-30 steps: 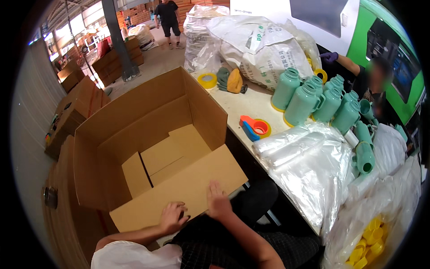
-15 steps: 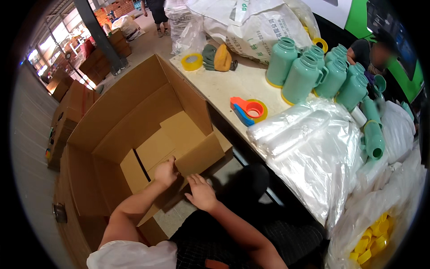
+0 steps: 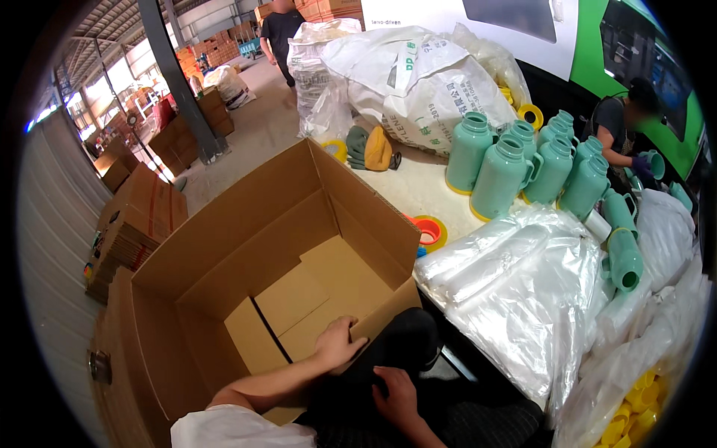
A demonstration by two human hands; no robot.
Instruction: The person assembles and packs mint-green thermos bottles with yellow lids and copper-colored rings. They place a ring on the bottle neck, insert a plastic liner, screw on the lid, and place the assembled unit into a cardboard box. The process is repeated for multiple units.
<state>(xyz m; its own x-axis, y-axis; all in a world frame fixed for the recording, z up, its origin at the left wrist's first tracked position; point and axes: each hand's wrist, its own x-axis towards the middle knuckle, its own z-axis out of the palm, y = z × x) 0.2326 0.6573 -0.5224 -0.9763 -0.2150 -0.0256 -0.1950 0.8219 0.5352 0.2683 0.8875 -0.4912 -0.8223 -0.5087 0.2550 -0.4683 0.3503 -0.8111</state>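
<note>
A large open cardboard box (image 3: 246, 257) stands in front of me, its bottom flaps folded across inside. My left hand (image 3: 337, 345) grips the upper edge of the near wall, fingers over the inner side and thumb outside. My knee in dark cloth presses close to that wall. Lower and to the right, my right hand (image 3: 396, 394) is apart from the box edge, over my dark clothing. Its fingers are loosely bent, and nothing shows in them. The box's far right corner overlaps the table edge and partly hides an orange tape dispenser (image 3: 427, 230).
On the white table (image 3: 455, 235) are green jug-like bottle shells (image 3: 499, 175), clear plastic bags (image 3: 515, 291), gloves (image 3: 371, 149) and a tape roll (image 3: 336, 150). Yellow parts (image 3: 635, 407) fill a bag at lower right. Flattened cartons (image 3: 142, 224) stand left. A co-worker (image 3: 616, 127) handles a green shell.
The box has shifted right, against the table, now covering part of the tape dispenser. My right hand has left the box edge and dropped toward my lap. My view has tilted upward.
</note>
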